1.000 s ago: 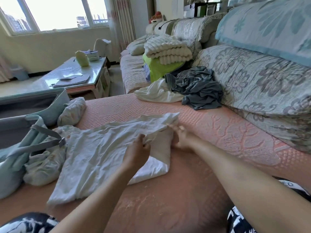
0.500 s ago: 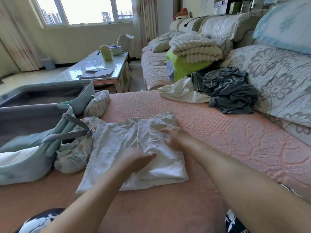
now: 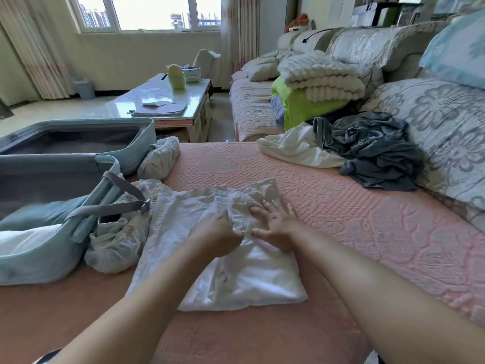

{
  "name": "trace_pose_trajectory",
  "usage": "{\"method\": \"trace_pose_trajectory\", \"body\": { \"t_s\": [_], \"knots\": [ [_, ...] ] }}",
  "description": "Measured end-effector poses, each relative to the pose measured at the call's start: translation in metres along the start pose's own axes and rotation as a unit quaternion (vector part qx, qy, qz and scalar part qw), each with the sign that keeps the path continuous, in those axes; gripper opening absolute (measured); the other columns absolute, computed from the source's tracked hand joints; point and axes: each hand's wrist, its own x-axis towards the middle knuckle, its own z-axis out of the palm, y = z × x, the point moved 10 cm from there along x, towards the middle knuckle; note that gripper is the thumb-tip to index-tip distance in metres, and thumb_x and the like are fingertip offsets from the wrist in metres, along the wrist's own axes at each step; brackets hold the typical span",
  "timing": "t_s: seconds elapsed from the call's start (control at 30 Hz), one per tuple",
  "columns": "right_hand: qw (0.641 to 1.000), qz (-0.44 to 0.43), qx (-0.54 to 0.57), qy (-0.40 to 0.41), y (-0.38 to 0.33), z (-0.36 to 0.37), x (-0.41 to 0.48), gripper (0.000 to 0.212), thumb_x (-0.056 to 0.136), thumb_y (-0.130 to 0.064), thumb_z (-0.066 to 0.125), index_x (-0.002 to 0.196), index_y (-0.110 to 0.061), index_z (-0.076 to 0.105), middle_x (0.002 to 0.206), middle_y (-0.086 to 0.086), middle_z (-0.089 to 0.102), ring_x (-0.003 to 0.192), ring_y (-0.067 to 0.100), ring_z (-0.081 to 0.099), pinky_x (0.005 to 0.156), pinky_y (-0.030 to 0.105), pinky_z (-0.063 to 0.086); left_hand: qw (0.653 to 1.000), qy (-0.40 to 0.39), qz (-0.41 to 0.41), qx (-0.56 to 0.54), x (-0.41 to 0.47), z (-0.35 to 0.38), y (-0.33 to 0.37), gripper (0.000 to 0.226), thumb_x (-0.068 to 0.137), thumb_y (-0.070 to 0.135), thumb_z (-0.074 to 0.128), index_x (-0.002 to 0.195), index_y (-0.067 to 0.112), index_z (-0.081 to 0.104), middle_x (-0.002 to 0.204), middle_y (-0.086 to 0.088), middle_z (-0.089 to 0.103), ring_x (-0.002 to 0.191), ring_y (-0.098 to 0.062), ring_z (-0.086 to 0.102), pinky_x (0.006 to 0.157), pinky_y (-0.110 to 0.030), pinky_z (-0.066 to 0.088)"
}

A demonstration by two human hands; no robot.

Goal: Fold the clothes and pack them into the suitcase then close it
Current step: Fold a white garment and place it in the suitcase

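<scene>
A white garment (image 3: 183,219) lies partly folded on the pink sofa cover (image 3: 354,232) in front of me. My left hand (image 3: 217,236) sits on its middle with curled fingers bunching the cloth. Just to the right, my right hand (image 3: 275,227) presses flat on the folded part with fingers spread. The open pale-blue suitcase (image 3: 86,216) stands at the left, its strap hanging over the near wall, with light clothes inside. A dark grey garment (image 3: 372,151) and a white one (image 3: 296,148) lie crumpled farther back by the cushions.
A patterned white bundle (image 3: 115,240) lies between the suitcase and the garment, another (image 3: 160,160) behind it. A glass coffee table (image 3: 162,106) stands beyond the suitcase. Folded blankets (image 3: 317,77) and a green cloth sit on the far sofa. Grey floral cushions (image 3: 441,122) line the right.
The right side of the white garment got folded over. Both hands have come together on its middle, the right now flat, the left bunching the cloth. The view has shifted left.
</scene>
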Motion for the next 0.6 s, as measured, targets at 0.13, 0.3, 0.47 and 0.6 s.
{"method": "trace_pose_trajectory", "body": {
  "t_s": [0.13, 0.3, 0.47, 0.6],
  "knots": [
    [0.999, 0.013, 0.002, 0.038, 0.012, -0.008, 0.019, 0.070, 0.099, -0.062, 0.036, 0.158, -0.043, 0.004, 0.168, 0.002, -0.009, 0.154, 0.023, -0.013, 0.124, 0.047, -0.007, 0.970, 0.103, 0.218, 0.024, 0.032, -0.007, 0.048, 0.032, 0.095, 0.032, 0.049, 0.126, 0.025, 0.055, 0.127, -0.003, 0.053, 0.118, -0.026, 0.052, 0.096, -0.036, 0.044],
    [0.999, 0.019, -0.022, 0.029, 0.025, -0.005, 0.041, 0.072, 0.099, -0.060, 0.036, 0.159, -0.040, 0.001, 0.168, 0.001, -0.011, 0.154, 0.020, -0.011, 0.124, 0.047, -0.004, 0.968, 0.030, 0.227, 0.101, 0.071, 0.036, 0.041, 0.062, 0.098, 0.057, 0.022, 0.154, 0.031, 0.025, 0.164, 0.005, 0.019, 0.151, -0.015, 0.012, 0.121, -0.044, 0.018],
    [0.998, 0.033, -0.043, -0.023, 0.040, -0.002, 0.068, 0.078, 0.095, -0.073, 0.029, 0.158, -0.041, -0.003, 0.167, -0.002, -0.014, 0.154, 0.021, -0.011, 0.123, 0.052, -0.005, 0.990, -0.026, 0.115, 0.078, 0.096, 0.052, 0.001, 0.078, 0.092, 0.074, 0.027, 0.157, 0.038, 0.003, 0.166, 0.003, -0.005, 0.152, -0.016, -0.009, 0.122, -0.041, -0.006],
    [0.999, 0.040, -0.002, -0.018, 0.047, -0.006, 0.087, 0.067, 0.100, -0.062, 0.030, 0.159, -0.039, 0.007, 0.168, -0.003, -0.009, 0.154, 0.019, -0.007, 0.123, 0.053, 0.001, 0.979, 0.058, 0.166, 0.105, 0.085, 0.035, 0.026, 0.064, 0.095, 0.057, 0.042, 0.152, 0.028, 0.031, 0.164, -0.004, 0.013, 0.151, -0.024, 0.004, 0.120, -0.038, 0.002]
  ]
}}
